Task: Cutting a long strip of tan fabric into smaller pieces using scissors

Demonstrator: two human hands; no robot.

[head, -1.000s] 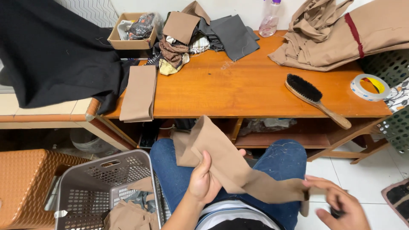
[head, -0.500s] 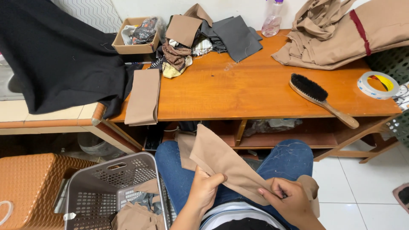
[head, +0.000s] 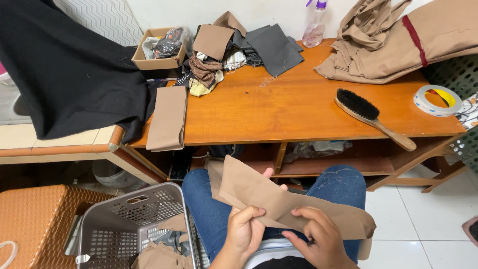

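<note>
Here I sit at the wooden bench (head: 298,107) with both hands closed on a strip of tan cloth (head: 279,201) that lies across my lap, just below the bench's front edge. My left hand (head: 246,229) pinches the cloth from beneath with the thumb on top, and my right hand (head: 318,239) grips it just beside the left, fingers curled over the fabric; the strip runs out past the right hand and droops over my knee in blue jeans (head: 343,187). On the bench, near its right end, a wooden-handled brush (head: 371,117) with dark bristles lies at a slant, and a roll of tape (head: 435,99) sits beyond it at the bench's far right edge. A heap of tan garments (head: 398,42) with a dark red band fills the bench's back right corner, with a clear spray bottle (head: 314,27) beside it at the back edge. At the back left are grey and brown cloth scraps (head: 239,47) and a small cardboard box (head: 159,47). A folded tan piece (head: 168,119) hangs over the bench's left front edge, beside a black cloth (head: 69,74). Below the bench's left end, by my left knee, stands a grey plastic basket (head: 129,224) holding more scraps.
</note>
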